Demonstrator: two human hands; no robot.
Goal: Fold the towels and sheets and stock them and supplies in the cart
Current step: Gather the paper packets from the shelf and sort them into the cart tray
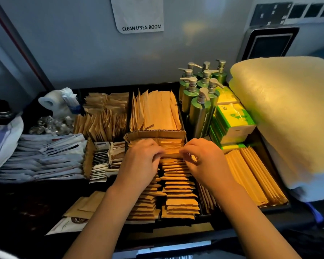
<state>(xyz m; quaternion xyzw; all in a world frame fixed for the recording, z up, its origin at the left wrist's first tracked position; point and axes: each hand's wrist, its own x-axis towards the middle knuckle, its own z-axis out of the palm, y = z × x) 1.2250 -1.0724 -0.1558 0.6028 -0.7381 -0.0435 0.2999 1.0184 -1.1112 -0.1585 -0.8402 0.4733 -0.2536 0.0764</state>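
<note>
Brown paper packets point(173, 176) are filed in the cart tray's point(275, 207) centre row, long edges crosswise. The upright packet point(171, 153) is pinched between left hand point(138, 163) and right hand point(204, 161), equally near.

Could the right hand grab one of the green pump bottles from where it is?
Probably yes. The right hand is among the brown packets, and the green pump bottles stand just behind it, uncovered, with nothing between.
</note>
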